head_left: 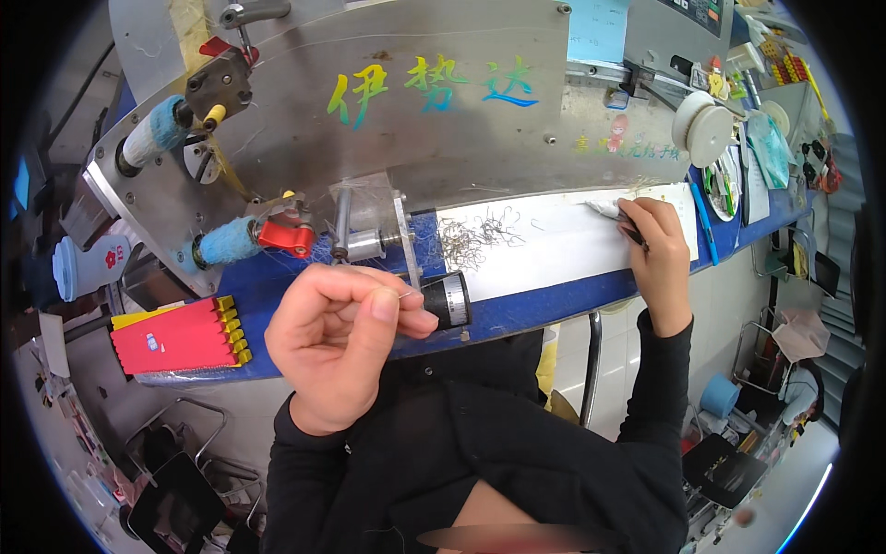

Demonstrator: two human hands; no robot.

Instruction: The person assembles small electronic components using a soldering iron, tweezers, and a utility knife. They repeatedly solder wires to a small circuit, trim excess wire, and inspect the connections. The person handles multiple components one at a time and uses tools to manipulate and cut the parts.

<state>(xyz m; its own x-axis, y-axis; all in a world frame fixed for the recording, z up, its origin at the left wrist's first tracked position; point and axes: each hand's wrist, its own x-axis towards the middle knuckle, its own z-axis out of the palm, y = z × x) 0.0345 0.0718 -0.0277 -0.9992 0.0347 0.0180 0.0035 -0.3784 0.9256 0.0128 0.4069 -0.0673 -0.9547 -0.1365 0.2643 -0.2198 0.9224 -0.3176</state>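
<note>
My left hand [340, 334] is raised in front of the machine's black dial, its thumb and forefinger pinched together. A thin, pale, wire-like piece [406, 295] sticks out of that pinch, too fine to make out fully. Over the white paper sheet [572, 245], my right hand [657, 242] closes on a small white tube [605, 210] with a pointed tip toward the left. A dark slim object [632, 233] also shows under its fingers; its kind is unclear. Between the hands, a loose pile of small dark hooks [475, 238] lies on the paper's left part.
Behind the paper stands a grey metal machine [443, 138] with a red lever [286, 238] and blue-wrapped rollers. The black dial [448, 300] sits at the blue table's edge. Red and yellow notched boards [175, 337] lie left; a blue pen [704, 224] and white spool [709, 136] are right.
</note>
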